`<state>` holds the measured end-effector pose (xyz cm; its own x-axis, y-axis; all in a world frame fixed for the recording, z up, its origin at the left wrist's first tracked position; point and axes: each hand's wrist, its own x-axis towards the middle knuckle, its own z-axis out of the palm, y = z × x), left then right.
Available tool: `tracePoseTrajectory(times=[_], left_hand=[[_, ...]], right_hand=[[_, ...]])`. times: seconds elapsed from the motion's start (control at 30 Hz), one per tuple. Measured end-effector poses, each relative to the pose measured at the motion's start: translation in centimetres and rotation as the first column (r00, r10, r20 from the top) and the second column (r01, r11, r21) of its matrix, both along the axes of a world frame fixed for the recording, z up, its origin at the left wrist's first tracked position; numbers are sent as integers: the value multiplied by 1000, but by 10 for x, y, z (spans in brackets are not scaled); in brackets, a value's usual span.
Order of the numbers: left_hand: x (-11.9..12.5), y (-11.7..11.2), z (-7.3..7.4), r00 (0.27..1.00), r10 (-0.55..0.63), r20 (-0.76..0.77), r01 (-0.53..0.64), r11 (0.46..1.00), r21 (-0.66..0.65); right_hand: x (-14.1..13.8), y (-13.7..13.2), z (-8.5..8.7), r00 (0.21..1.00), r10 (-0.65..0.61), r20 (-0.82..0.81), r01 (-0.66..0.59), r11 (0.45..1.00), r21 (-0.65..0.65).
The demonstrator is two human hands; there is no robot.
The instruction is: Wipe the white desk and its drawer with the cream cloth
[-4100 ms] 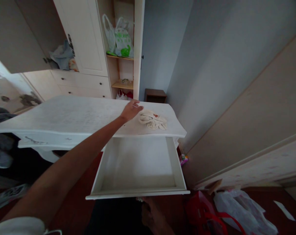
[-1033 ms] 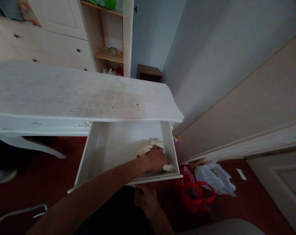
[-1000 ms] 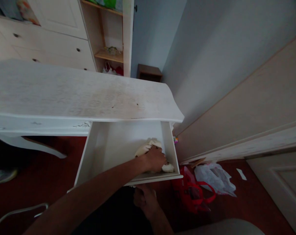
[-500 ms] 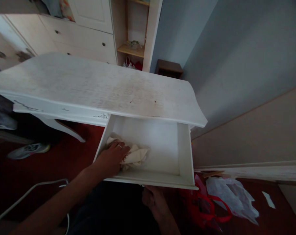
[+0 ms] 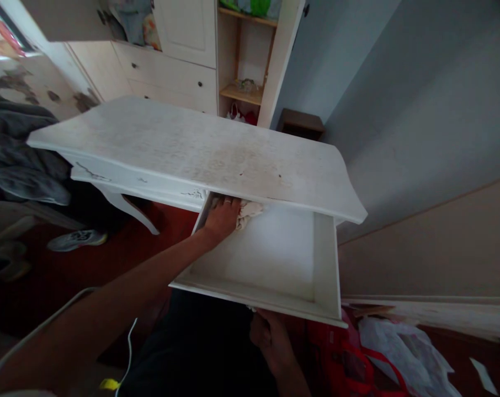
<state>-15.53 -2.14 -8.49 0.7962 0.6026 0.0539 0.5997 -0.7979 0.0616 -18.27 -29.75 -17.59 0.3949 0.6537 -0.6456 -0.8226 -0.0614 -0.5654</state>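
A white drawer (image 5: pixel 324 264) stands pulled out from under a worn white desk (image 5: pixel 184 149). My left hand (image 5: pixel 222 218) reaches into its far left corner and presses down on a cream cloth (image 5: pixel 248 210), fingers closed over it; part of the cloth lies hidden under the desk top. My right hand (image 5: pixel 270 337) is below the drawer's front edge, fingers curled up against its underside; what they grip is hidden.
A cream wardrobe with drawers and open shelves (image 5: pixel 241 60) stands behind the desk. A small brown stand (image 5: pixel 302 121) is by the grey wall. Red and white plastic bags (image 5: pixel 374 358) lie on the red floor at right. Dark clothing (image 5: pixel 18 154) and a shoe (image 5: pixel 74 240) are at left.
My left hand has slid the cloth from the drawer's front right to its front left, then to the far left corner. Before that it took the cloth off the desk top.
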Motion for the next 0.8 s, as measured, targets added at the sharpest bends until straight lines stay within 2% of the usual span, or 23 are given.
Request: tracePoseTrajectory(times=[0.2,0.43,0.5,0.63,0.7,0.8], left_hand=[[35,12,-6,999,40,7,-39,998,-58],[33,12,-10,993,68,101,-60,995,-81],[31,7,-9,993,5,116,7,995,-100],[31,-17,-7,960,-251,121,265,958,-112],[33,-31,-9,923,-368,110,377,923,-77],[31,-41,-14,871,-485,81,483,874,44]], right_hand=[[0,0,1,1000,15,0,-15,1000,24],[0,1,1,999,32,20,-33,999,27],[-1,1,0,998,40,51,-40,999,14],[-3,2,3,993,48,103,-46,999,-24],[-2,0,6,993,42,109,-41,999,-13],[1,-5,9,993,30,110,-30,1000,-6]])
